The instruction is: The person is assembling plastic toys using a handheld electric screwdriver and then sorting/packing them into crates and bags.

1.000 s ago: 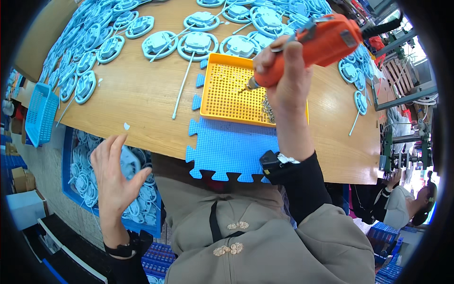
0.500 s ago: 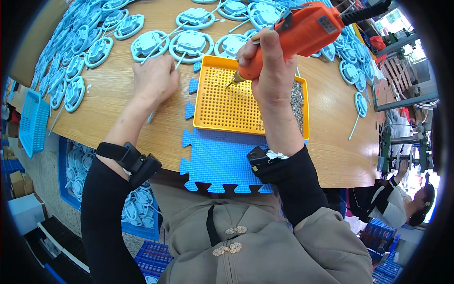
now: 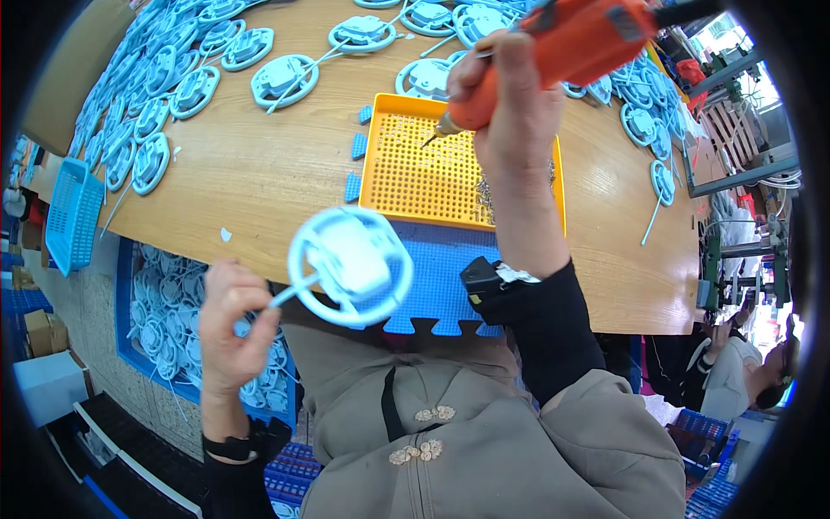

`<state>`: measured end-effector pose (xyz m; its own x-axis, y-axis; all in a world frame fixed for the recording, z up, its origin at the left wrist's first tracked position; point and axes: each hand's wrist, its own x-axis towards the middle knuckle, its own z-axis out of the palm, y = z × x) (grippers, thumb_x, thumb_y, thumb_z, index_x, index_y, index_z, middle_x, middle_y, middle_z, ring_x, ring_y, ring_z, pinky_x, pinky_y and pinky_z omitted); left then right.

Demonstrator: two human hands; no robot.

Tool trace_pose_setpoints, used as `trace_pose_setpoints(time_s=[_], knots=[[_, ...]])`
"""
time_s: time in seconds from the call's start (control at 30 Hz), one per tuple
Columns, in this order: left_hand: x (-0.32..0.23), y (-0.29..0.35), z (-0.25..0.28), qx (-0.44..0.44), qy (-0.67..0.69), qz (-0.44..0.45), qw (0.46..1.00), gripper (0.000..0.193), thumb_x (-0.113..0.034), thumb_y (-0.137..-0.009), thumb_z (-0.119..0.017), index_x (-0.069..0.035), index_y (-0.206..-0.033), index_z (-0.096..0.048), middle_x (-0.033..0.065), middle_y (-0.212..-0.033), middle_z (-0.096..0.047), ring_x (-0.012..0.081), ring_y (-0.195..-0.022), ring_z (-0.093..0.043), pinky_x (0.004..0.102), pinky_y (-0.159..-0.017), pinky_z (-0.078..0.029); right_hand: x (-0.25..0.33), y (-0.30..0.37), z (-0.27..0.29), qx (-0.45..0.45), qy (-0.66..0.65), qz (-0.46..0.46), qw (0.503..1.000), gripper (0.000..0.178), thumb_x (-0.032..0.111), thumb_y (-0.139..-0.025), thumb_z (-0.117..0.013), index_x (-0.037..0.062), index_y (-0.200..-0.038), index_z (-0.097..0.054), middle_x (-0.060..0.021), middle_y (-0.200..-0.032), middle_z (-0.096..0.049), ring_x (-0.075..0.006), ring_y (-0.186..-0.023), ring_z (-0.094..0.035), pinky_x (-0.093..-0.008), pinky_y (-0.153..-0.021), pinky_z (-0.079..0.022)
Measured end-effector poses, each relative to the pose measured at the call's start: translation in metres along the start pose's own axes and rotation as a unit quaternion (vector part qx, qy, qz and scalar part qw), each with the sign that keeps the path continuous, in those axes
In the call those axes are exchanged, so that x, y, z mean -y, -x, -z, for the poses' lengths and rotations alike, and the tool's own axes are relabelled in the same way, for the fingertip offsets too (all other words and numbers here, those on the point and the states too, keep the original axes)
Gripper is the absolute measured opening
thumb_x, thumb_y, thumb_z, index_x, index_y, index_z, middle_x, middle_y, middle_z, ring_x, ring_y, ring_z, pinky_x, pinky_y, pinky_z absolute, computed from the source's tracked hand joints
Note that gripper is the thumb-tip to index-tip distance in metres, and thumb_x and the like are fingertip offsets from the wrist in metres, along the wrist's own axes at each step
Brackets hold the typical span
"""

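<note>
My left hand point(image 3: 232, 324) pinches the thin stem of a light blue plastic wheel-shaped part point(image 3: 361, 264), held up over the table's front edge and blurred by motion. An orange electric screwdriver point(image 3: 584, 52) is gripped in my right hand point(image 3: 517, 117). Its bit points down and left, over the yellow perforated tray point(image 3: 415, 190). Small metal screws point(image 3: 484, 199) lie in the tray's right part, partly hidden by my right forearm. Under the tray's near side is a blue foam mat point(image 3: 441, 281), partly covered by the wheel part.
Many more light blue wheel parts point(image 3: 284, 80) spread across the wooden table point(image 3: 285, 164), piled thickest at the far left. A blue basket point(image 3: 73, 216) hangs by the left edge. Below stands a blue crate point(image 3: 125, 333) of parts. Another person point(image 3: 735, 372) sits at the right, near machinery.
My left hand has picked up a wheel part from the far row and drawn it toward me. The screwdriver has moved slightly up and right, its bit still over the tray.
</note>
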<state>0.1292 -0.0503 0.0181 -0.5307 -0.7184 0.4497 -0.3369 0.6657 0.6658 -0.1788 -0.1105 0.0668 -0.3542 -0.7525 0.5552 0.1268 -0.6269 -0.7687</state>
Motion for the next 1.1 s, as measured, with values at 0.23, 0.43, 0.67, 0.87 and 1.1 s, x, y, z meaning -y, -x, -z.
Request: trace_pose_setpoints(time_s=[0.23, 0.43, 0.67, 0.87, 1.1], knots=[[-0.01, 0.011, -0.04, 0.042, -0.106, 0.012, 0.993, 0.024, -0.007, -0.065, -0.069, -0.006, -0.086, -0.056, 0.0091, -0.089, -0.055, 0.0294, -0.087, -0.051, 0.0408, -0.087, -0.036, 0.055, 0.053, -0.015, 0.099, -0.002, -0.045, 0.994, 0.059, 0.065, -0.082, -0.052, 0.0067, -0.093, -0.051, -0.0029, -0.068, -0.049, -0.0145, -0.055, -0.047, -0.028, -0.053, -0.04], [-0.029, -0.014, -0.06, 0.033, -0.073, -0.024, 0.996, 0.059, -0.021, -0.06, -0.078, -0.007, -0.112, -0.056, 0.012, -0.11, -0.052, 0.0311, -0.103, -0.048, 0.043, -0.091, -0.033, 0.067, 0.087, -0.017, 0.148, 0.027, -0.126, 0.981, 0.063, 0.065, -0.08, -0.055, 0.0046, -0.094, -0.049, -0.0037, -0.066, -0.05, -0.0142, -0.055, -0.049, -0.0257, -0.05, -0.041], [-0.032, -0.022, -0.087, 0.098, -0.133, 0.012, 0.986, 0.076, -0.033, -0.057, -0.081, -0.008, -0.121, -0.051, 0.0106, -0.123, -0.046, 0.0316, -0.117, -0.043, 0.0556, -0.101, -0.023, 0.056, 0.103, -0.024, 0.094, 0.021, -0.111, 0.989, 0.059, 0.058, -0.077, -0.064, 0.0039, -0.094, -0.048, -0.0054, -0.064, -0.05, -0.015, -0.053, -0.05, -0.026, -0.047, -0.041], [-0.031, -0.026, -0.09, 0.104, -0.139, 0.012, 0.985, 0.068, -0.036, -0.059, -0.081, -0.011, -0.116, -0.052, 0.011, -0.119, -0.046, 0.0311, -0.118, -0.042, 0.0604, -0.099, -0.022, 0.053, 0.104, -0.021, 0.113, 0.023, -0.128, 0.985, 0.056, 0.052, -0.075, -0.071, 0.0039, -0.092, -0.047, -0.0057, -0.064, -0.051, -0.0155, -0.053, -0.05, -0.0259, -0.046, -0.04], [-0.028, -0.032, -0.085, 0.129, -0.145, 0.005, 0.981, 0.066, -0.035, -0.059, -0.08, -0.01, -0.114, -0.053, 0.0114, -0.116, -0.047, 0.0313, -0.115, -0.044, 0.06, -0.099, -0.023, 0.047, 0.104, -0.024, 0.167, -0.007, -0.156, 0.974, 0.053, 0.049, -0.075, -0.071, 0.0051, -0.092, -0.046, -0.0049, -0.065, -0.051, -0.0152, -0.054, -0.05, -0.0255, -0.046, -0.039]])
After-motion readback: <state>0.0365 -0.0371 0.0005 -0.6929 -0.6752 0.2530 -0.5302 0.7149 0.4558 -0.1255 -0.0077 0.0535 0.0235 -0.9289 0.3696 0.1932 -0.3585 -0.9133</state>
